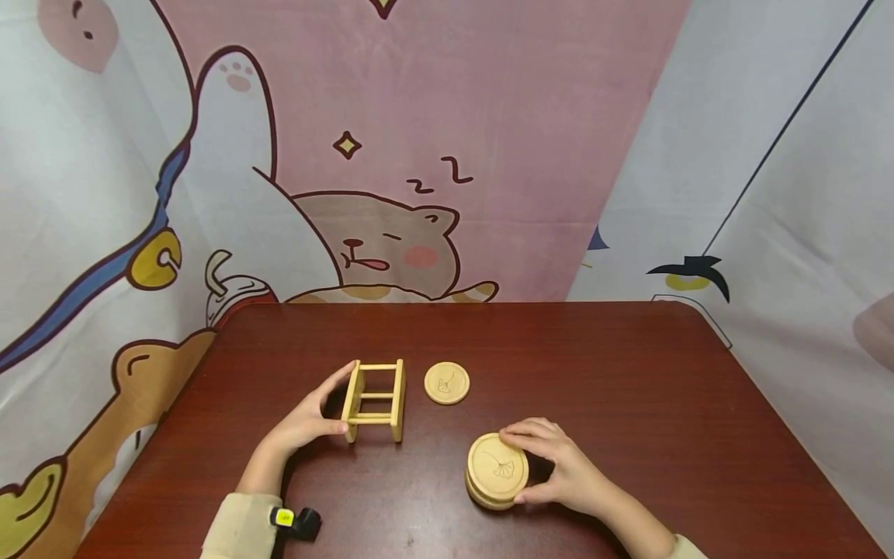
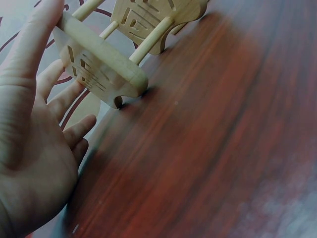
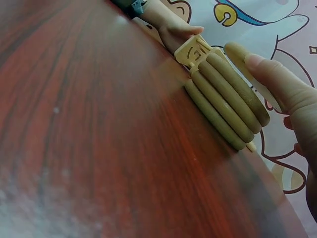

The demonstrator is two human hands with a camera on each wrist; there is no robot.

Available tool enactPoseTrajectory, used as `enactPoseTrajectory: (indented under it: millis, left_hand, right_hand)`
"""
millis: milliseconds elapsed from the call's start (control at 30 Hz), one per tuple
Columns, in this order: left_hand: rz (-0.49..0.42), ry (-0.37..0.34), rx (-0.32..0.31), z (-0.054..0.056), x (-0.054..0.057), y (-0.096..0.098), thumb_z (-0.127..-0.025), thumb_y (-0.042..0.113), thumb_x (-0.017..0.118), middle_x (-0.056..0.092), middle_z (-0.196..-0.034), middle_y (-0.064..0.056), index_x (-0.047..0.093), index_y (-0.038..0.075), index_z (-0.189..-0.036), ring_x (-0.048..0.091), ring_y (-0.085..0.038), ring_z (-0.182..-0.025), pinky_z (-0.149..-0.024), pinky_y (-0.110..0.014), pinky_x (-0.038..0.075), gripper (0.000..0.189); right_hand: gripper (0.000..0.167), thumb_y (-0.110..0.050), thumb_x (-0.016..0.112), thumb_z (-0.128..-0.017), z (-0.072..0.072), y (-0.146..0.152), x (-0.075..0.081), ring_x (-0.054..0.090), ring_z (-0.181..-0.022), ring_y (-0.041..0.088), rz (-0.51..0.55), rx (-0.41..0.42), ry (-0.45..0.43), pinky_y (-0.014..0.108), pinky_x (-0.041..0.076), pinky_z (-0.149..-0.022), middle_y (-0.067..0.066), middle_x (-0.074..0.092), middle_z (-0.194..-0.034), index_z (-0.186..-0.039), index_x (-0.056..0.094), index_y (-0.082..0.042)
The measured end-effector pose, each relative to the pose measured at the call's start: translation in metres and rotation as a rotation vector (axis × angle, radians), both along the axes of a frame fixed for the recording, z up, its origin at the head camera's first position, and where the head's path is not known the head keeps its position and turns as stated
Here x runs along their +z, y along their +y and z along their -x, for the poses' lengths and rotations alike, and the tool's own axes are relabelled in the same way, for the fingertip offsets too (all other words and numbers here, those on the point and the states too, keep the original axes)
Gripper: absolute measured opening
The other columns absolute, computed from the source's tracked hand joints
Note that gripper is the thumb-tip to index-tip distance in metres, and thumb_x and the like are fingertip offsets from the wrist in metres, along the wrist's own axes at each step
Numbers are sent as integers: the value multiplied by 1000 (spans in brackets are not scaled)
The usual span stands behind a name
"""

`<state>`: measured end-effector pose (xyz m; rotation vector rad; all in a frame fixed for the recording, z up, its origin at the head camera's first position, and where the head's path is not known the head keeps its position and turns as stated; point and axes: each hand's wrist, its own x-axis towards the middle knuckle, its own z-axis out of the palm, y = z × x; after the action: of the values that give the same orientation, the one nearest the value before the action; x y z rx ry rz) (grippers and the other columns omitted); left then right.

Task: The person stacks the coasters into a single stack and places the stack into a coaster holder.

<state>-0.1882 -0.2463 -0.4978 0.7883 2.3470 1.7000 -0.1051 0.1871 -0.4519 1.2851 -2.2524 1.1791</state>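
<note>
Glossy brown table (image 1: 628,373) filling lower frame, cartoon cloth (image 1: 559,116) hanging behind, left hand (image 1: 303,423) gripping rack (image 1: 398,404) left of center, right hand (image 1: 564,464) pinching top coaster (image 1: 497,468) over stack (image 3: 225,105), lower center

A reddish-brown wood-grain table (image 1: 628,373) stood before a pink-and-white backdrop (image 1: 545,116) printed with a sleeping cartoon animal (image 1: 398,237), a yellow bell (image 1: 150,262), a blue ribbon (image 1: 172,169) and four-pointed stars (image 1: 347,145).

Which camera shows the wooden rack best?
Head view: the whole wooden rack is in frame, clear of the coaster stack. Left wrist: close-up of its slotted panels, cropped at the top. Right wrist: partly hidden behind that stack.
</note>
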Motion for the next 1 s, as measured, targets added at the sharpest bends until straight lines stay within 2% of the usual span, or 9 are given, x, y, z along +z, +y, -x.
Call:
enactPoseTrajectory:
  millis: [200,433,533,667,1000]
  left_hand:
    - [-1,-1,-1,0,1,0,-72,22,85,25,-155,-4,25,26,-153,18,-15,-139,-102,-65,5,101]
    - [3,-2,1,0,2,0,-72,21,85,25,-155,-3,25,26,-153,17,-15,-140,-102,-65,5,100]
    - [1,1,-1,0,2,0,-72,20,85,25,-155,-3,25,25,-153,18,-14,-139,-102,-65,5,100]
    - [-1,6,-5,0,1,0,-72,19,84,25,-155,-4,25,22,-153,19,-12,-139,-102,-66,5,101]
    - [-1,-2,-1,0,1,0,-71,19,85,25,-155,-3,26,26,-153,18,-12,-139,-102,-66,5,101]
  right_hand:
    - [75,-21,89,-53,-1,1,-4,52,-108,30,-16,10,-12,33,34,-94,14,62,-117,-118,63,4]
    - [79,-31,89,-55,10,8,-34,51,-111,27,-36,16,18,32,31,-97,10,61,-121,-122,63,0]
    - [78,-36,88,-58,12,10,-40,51,-113,24,-46,17,36,29,30,-98,6,60,-123,-124,63,-3]
    - [77,-40,86,-62,12,10,-42,50,-114,22,-50,21,37,29,30,-98,3,59,-125,-126,62,-6]
    - [74,-44,84,-65,12,11,-44,50,-115,19,-57,13,21,28,29,-97,1,59,-125,-127,61,-10]
